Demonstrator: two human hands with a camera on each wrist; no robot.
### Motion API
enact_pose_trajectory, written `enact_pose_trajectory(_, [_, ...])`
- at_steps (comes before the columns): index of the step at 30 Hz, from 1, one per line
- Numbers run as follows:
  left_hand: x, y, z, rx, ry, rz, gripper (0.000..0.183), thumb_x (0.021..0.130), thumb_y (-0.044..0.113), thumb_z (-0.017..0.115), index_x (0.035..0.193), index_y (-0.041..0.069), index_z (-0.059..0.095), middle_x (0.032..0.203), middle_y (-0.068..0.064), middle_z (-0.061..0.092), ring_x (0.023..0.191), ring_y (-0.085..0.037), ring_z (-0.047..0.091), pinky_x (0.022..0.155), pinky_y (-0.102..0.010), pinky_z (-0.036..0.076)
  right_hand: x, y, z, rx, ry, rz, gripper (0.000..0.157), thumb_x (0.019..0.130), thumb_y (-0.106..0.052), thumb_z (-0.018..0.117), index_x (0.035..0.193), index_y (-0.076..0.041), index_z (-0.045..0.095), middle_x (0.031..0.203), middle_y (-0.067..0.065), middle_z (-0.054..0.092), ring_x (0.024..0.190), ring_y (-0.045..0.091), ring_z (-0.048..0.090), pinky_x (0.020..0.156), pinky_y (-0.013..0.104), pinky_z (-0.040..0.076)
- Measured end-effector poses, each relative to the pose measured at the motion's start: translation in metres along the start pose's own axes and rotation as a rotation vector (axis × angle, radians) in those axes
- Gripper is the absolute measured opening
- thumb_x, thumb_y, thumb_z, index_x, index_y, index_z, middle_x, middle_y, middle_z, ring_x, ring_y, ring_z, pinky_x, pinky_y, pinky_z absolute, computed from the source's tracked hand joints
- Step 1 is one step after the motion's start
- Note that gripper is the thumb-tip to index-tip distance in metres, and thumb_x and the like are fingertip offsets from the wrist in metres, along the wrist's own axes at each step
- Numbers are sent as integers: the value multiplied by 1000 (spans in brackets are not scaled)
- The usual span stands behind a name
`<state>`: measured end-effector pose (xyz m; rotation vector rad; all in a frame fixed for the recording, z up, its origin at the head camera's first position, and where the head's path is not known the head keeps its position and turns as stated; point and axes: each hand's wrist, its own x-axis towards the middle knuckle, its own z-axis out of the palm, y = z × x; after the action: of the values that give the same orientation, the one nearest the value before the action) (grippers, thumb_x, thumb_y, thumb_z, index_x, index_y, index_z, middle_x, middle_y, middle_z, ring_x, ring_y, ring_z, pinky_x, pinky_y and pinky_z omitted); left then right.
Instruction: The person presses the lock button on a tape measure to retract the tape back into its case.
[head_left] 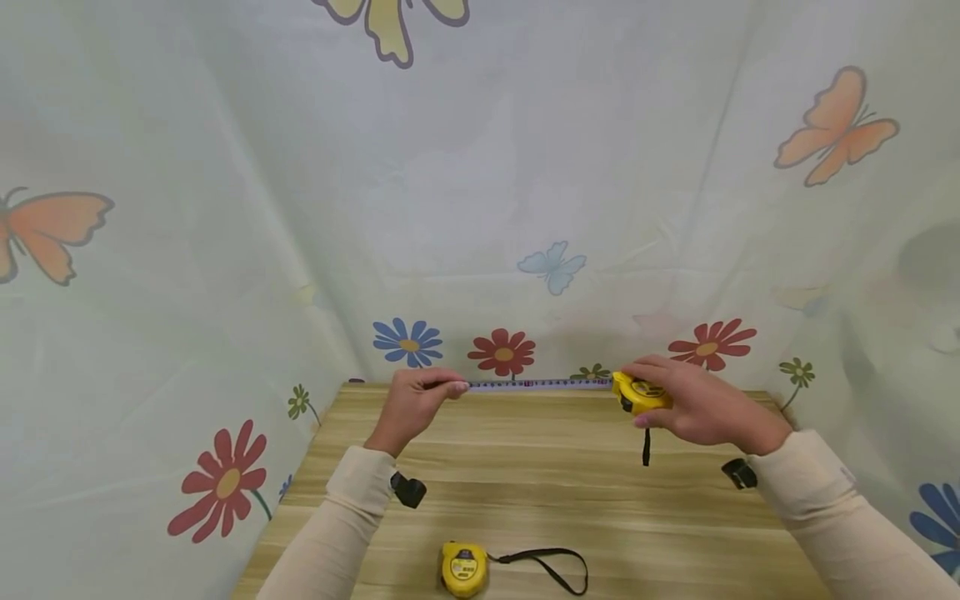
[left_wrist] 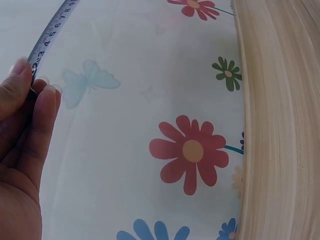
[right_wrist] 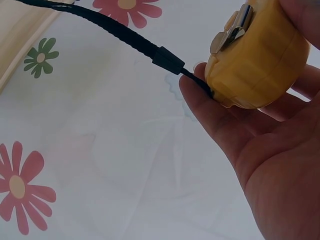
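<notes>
A yellow tape measure (head_left: 639,393) is gripped in my right hand (head_left: 697,402), its black wrist strap (head_left: 647,447) dangling below. From its mouth a white blade (head_left: 551,384) with printed numbers runs straight to the left. My left hand (head_left: 420,402) pinches the blade's free end between thumb and fingers. In the left wrist view the blade (left_wrist: 50,34) rises from the fingertips. The right wrist view shows the yellow case (right_wrist: 262,57) with a metal clip (right_wrist: 234,30), the fingers wrapped about it. Both hands are over the far part of the wooden table.
A second yellow tape measure (head_left: 463,569) lies at the near edge of the wooden table (head_left: 525,500), its black strap (head_left: 551,560) looped to the right. Pale sheets (head_left: 480,183) printed with flowers and butterflies hang behind the table and on both sides.
</notes>
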<state>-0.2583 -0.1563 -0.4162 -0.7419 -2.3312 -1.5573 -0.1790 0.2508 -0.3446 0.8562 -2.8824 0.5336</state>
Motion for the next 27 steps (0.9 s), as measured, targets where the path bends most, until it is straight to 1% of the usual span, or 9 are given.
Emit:
enact_pose_trajectory(3, [0, 0, 1, -7, -6, 3, 11, 95, 19, 78, 98, 12, 85, 96, -7, 82, 85, -16, 76, 79, -31, 64, 1, -1, 0, 6, -8, -6, 60, 91, -25, 82, 143, -5, 59, 135, 11, 63, 101, 14, 60, 87, 34, 60])
enact_pose_trajectory(6, [-1, 0, 2, -17, -14, 7, 11, 95, 18, 78, 99, 9, 84, 97, -9, 82, 85, -16, 76, 79, -28, 63, 1, -2, 0, 3, -9, -6, 60, 91, -25, 82, 143, -5, 59, 134, 11, 63, 100, 14, 60, 87, 34, 60])
enact_pose_trajectory(11, [0, 3, 3, -19, -8, 0, 10, 95, 16, 77, 99, 11, 84, 98, -8, 82, 86, -15, 76, 79, -29, 63, 1, -3, 1, -7, 8, -5, 60, 90, -23, 83, 143, -5, 60, 134, 11, 63, 100, 14, 60, 87, 36, 60])
enact_pose_trajectory(14, [0, 4, 4, -24, -19, 3, 11, 95, 16, 77, 100, 8, 84, 99, -9, 81, 88, -19, 77, 81, -30, 64, 1, -4, 1, -5, 4, -6, 60, 91, -24, 82, 143, -5, 59, 136, 12, 63, 101, 15, 61, 88, 37, 60])
enact_pose_trajectory(16, [1, 4, 4, -29, -27, 5, 13, 96, 15, 77, 101, 5, 83, 99, -10, 81, 89, -23, 77, 81, -32, 64, 1, -4, 1, -6, 1, -6, 59, 91, -24, 82, 143, -5, 59, 136, 11, 63, 101, 15, 61, 88, 37, 60])
enact_pose_trajectory(18, [1, 4, 5, -31, -27, 7, 13, 96, 15, 77, 101, 6, 83, 99, -10, 81, 89, -24, 77, 81, -34, 65, 1, -5, 0, -9, 6, -8, 59, 90, -23, 82, 142, -5, 60, 134, 10, 63, 101, 14, 60, 88, 36, 60])
enact_pose_trajectory(21, [1, 5, 5, -31, -19, 10, 10, 95, 16, 77, 100, 9, 84, 99, -9, 81, 88, -20, 77, 81, -35, 65, 1, -6, 0, -12, 14, -10, 59, 90, -21, 83, 142, -5, 60, 133, 10, 64, 100, 14, 60, 87, 35, 60])
enact_pose_trajectory(24, [2, 7, 6, -32, -22, 15, 9, 95, 16, 77, 99, 12, 84, 99, -9, 82, 87, -13, 76, 81, -31, 64, 2, -7, 0, -5, 8, -12, 59, 91, -24, 82, 143, -5, 60, 134, 10, 63, 101, 15, 60, 88, 36, 60])
enact_pose_trajectory(27, [2, 8, 7, -29, -32, 22, 9, 96, 15, 77, 100, 12, 84, 99, -9, 82, 86, -10, 76, 80, -28, 63, 2, -6, 1, -6, -2, -7, 60, 91, -25, 81, 143, -6, 59, 135, 11, 63, 102, 15, 60, 89, 37, 60])
